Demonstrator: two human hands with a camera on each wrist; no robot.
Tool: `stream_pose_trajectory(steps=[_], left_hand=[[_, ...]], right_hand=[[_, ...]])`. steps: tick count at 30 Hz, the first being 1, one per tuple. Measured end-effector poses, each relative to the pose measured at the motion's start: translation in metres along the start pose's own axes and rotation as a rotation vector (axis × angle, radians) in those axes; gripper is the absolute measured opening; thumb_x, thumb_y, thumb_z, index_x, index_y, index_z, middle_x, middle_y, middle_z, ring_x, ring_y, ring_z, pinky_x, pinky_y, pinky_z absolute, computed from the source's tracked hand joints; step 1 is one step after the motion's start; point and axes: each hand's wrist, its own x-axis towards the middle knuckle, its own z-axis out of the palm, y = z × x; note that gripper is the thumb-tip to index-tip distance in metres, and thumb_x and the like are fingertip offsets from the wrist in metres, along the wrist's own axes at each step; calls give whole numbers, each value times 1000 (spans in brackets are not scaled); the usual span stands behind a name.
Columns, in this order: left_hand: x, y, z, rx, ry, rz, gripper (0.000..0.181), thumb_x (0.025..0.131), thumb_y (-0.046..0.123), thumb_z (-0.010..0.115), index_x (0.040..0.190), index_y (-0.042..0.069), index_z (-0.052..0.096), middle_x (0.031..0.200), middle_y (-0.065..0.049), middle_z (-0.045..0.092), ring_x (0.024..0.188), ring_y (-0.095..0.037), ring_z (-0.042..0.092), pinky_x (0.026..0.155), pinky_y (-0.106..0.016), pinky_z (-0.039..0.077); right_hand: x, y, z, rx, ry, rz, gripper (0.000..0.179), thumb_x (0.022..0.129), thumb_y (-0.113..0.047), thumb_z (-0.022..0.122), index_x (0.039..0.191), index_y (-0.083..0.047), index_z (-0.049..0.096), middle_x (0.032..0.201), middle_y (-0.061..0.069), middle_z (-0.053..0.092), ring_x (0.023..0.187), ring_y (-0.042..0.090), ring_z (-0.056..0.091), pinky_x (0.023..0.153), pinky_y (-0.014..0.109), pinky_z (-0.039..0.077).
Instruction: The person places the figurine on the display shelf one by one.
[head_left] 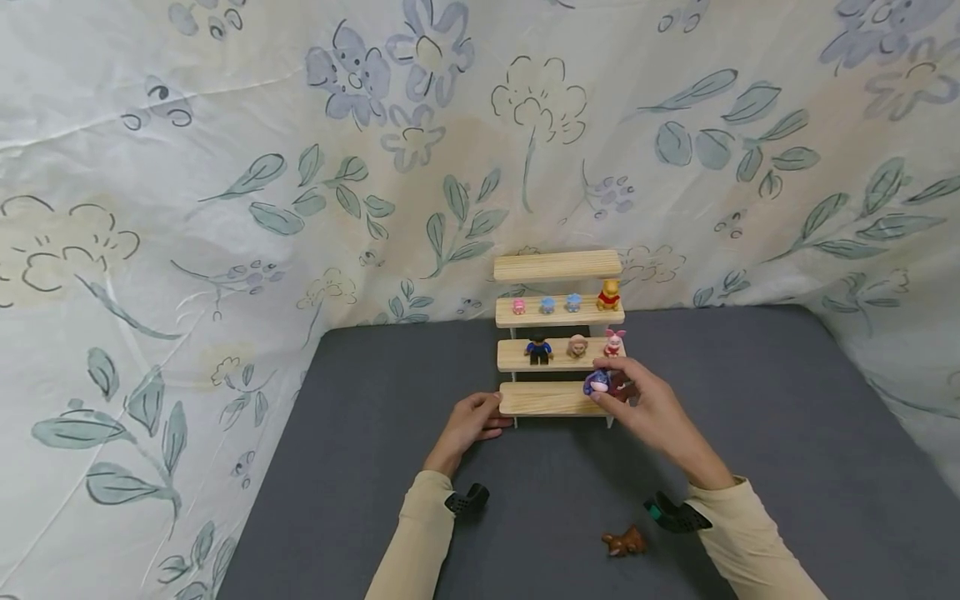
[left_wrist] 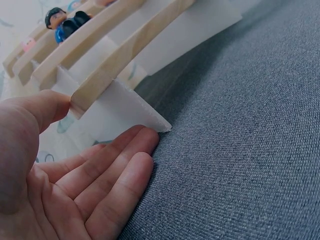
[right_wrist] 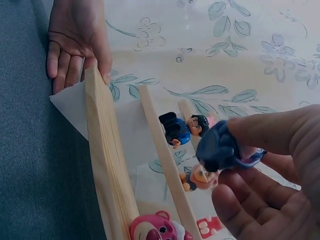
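My right hand (head_left: 651, 407) pinches a blue-purple donkey figurine (head_left: 597, 382) between thumb and fingers, above the right end of the lowest step of a wooden tiered display shelf (head_left: 543, 400). In the right wrist view the donkey figurine (right_wrist: 220, 147) is seen from behind, off the wood. A pink bear figurine (right_wrist: 155, 229) sits on that lowest step, mostly hidden by my hand in the head view. My left hand (head_left: 472, 425) is at the shelf's left end. Its thumb (left_wrist: 55, 106) touches the plank's end, and its extended fingers rest beside the white side support (left_wrist: 120, 110).
Second step up: a dark-haired figure (head_left: 538, 350), a round-headed figure (head_left: 577, 346), a pink piglet (head_left: 614, 342). Above them stand small pink and blue figures (head_left: 547, 306) and a yellow bear in red (head_left: 608, 295). A brown animal figurine (head_left: 624, 542) lies on the grey cloth (head_left: 360, 467).
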Motion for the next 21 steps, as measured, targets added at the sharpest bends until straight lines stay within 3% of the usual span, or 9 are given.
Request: stream_pose_trajectory(steps=[5, 12, 15, 19, 21], left_hand=[[2, 1, 1, -6, -1, 5, 58, 100, 52, 60, 135, 6, 61, 114, -14, 75, 106, -23, 75, 85, -32, 63], [2, 1, 1, -10, -6, 19, 58, 100, 51, 59, 136, 6, 61, 114, -15, 75, 106, -23, 75, 85, -31, 63], [1, 2, 1, -9, -4, 19, 57, 101, 50, 59, 136, 6, 61, 114, -15, 76, 106, -23, 75, 85, -32, 63], [0, 3, 1, -6, 0, 14, 55, 101, 49, 59, 136, 7, 61, 115, -14, 75, 107, -23, 75, 86, -32, 63], [0, 4, 1, -6, 1, 12, 55, 101, 49, 59, 136, 7, 61, 115, -14, 75, 107, -23, 75, 86, -32, 63]], right_hand=[[9, 3, 4, 12, 12, -35, 56, 92, -3, 74, 142, -1, 48, 129, 20, 64, 105, 26, 63, 80, 31, 55], [11, 2, 12, -32, 17, -55, 53, 90, -1, 74, 138, -1, 50, 120, 20, 63, 105, 30, 60, 78, 43, 54], [12, 4, 16, -87, 44, -85, 47, 89, -2, 76, 131, -3, 55, 115, 19, 65, 102, 33, 57, 85, 46, 45], [14, 9, 22, -131, 87, -119, 44, 85, -2, 80, 124, -4, 59, 110, 19, 68, 96, 34, 56, 82, 42, 32], [15, 10, 24, -141, 96, -128, 44, 84, -2, 80, 123, -3, 60, 110, 19, 68, 95, 35, 56, 81, 42, 32]])
